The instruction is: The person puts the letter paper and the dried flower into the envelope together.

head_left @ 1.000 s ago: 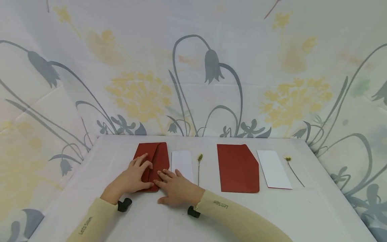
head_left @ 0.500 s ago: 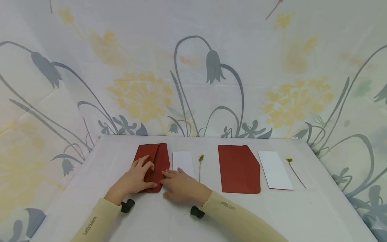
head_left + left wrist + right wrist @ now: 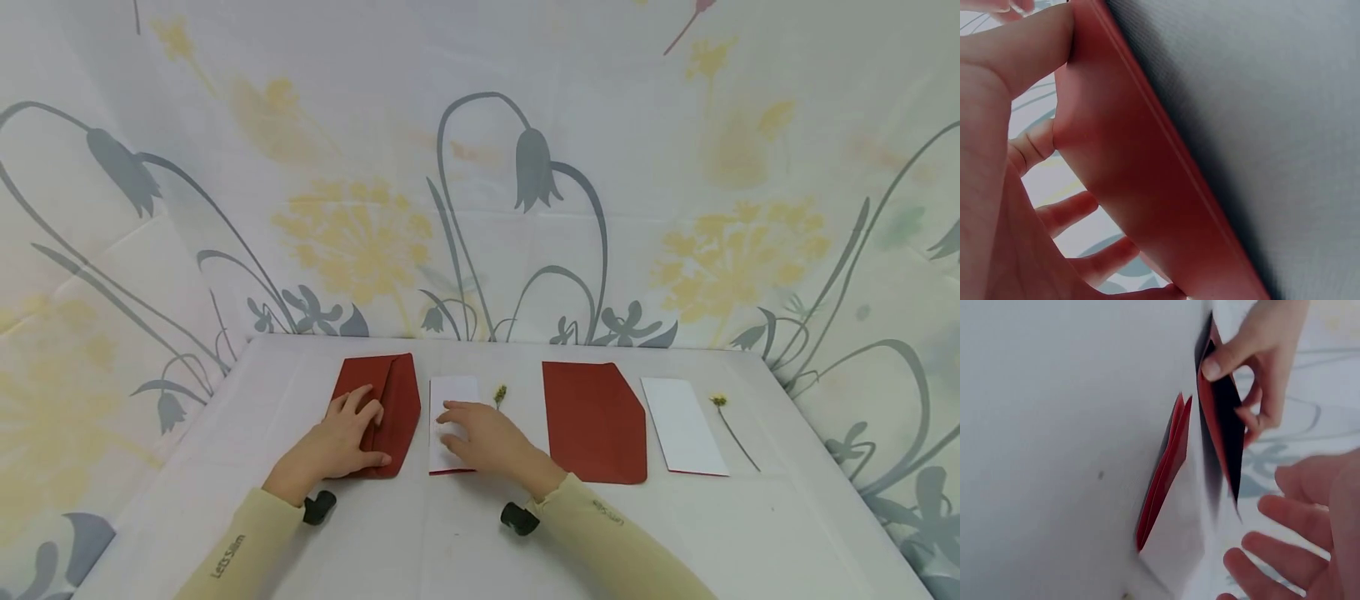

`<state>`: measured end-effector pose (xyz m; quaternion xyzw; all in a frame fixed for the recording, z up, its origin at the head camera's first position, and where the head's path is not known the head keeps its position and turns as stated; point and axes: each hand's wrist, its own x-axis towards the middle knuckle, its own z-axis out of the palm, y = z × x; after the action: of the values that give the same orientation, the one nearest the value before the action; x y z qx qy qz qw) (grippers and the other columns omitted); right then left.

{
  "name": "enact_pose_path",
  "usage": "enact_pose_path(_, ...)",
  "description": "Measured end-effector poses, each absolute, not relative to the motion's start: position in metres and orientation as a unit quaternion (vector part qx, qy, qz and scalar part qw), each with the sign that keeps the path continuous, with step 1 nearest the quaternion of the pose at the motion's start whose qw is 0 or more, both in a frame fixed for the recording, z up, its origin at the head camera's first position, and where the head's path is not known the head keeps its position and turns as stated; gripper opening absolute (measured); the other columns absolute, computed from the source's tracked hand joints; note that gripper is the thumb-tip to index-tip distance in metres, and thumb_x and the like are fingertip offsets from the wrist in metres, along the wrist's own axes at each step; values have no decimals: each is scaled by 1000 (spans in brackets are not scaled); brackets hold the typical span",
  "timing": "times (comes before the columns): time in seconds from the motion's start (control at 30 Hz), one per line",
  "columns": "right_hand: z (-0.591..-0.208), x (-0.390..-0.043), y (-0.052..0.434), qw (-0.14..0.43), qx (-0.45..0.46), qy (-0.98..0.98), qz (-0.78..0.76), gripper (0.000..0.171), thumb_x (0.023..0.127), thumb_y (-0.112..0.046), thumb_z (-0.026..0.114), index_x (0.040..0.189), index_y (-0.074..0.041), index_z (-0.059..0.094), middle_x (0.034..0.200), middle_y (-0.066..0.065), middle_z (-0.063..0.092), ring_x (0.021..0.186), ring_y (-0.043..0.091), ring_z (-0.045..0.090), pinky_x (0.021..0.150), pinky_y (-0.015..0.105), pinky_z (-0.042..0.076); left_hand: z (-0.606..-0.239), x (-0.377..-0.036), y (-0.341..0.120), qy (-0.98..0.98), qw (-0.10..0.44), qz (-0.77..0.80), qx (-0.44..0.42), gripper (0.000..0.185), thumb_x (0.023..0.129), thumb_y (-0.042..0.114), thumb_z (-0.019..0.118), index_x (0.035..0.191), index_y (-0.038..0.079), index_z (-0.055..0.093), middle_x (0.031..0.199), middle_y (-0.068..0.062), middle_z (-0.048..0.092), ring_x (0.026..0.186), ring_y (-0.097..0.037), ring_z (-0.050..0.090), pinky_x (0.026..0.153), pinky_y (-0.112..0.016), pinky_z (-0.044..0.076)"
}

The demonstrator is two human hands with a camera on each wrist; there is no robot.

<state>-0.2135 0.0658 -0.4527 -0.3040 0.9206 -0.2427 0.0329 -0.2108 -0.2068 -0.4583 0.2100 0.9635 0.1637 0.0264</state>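
My left hand [image 3: 337, 437] rests on the left red envelope [image 3: 403, 408], its spread fingertips and thumb pressing on the paper. The envelope's flap is unfolded toward the right. From the left wrist view, the thumb and fingertips meet the red envelope [image 3: 1129, 150]. My right hand [image 3: 487, 437] hovers over a white card [image 3: 453, 389] with fingers loosely extended and nothing in them. In the right wrist view that folded card [image 3: 1172, 537] stands slightly parted, red inside, apart from the right fingers. A dried flower [image 3: 501, 395] lies beside the card, its stem hidden by the right hand.
To the right on the white table [image 3: 420, 550] lie a second red envelope [image 3: 596, 421], another white card [image 3: 684, 425] with a red lower edge, and a second dried flower [image 3: 720, 402]. A flower-printed cloth [image 3: 480, 250] rises behind the table.
My right hand has left the red envelope's lower right edge and moved right, over the white card. My left hand stays on the envelope.
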Motion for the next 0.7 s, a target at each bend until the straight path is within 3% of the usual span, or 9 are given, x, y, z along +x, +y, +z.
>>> enact_pose_path(0.23, -458, -226, 90, 12, -201, 910, -363, 23, 97, -17, 62, 117, -8, 70, 116, 8, 70, 107, 26, 66, 88, 43, 53, -458, -211, -208, 962, 25, 170, 212, 49, 80, 41, 83, 97, 19, 42, 150, -29, 27, 128, -62, 30, 77, -65, 51)
enact_pose_path(0.4, -465, -233, 100, 22, -164, 898, -408, 21, 96, -15, 62, 115, -7, 70, 110, 9, 71, 101, 25, 68, 79, 39, 56, -458, -211, -207, 963, 32, 173, 206, 49, 80, 41, 83, 98, 19, 43, 151, -28, 28, 128, -62, 31, 78, -66, 50)
enact_pose_path(0.7, -471, -237, 98, 43, -116, 883, -452, 24, 89, -9, 72, 112, -5, 70, 106, 6, 71, 100, 23, 67, 81, 36, 55, -458, -211, -207, 962, 35, 180, 200, 49, 80, 41, 83, 98, 19, 43, 151, -28, 29, 129, -61, 30, 79, -70, 47)
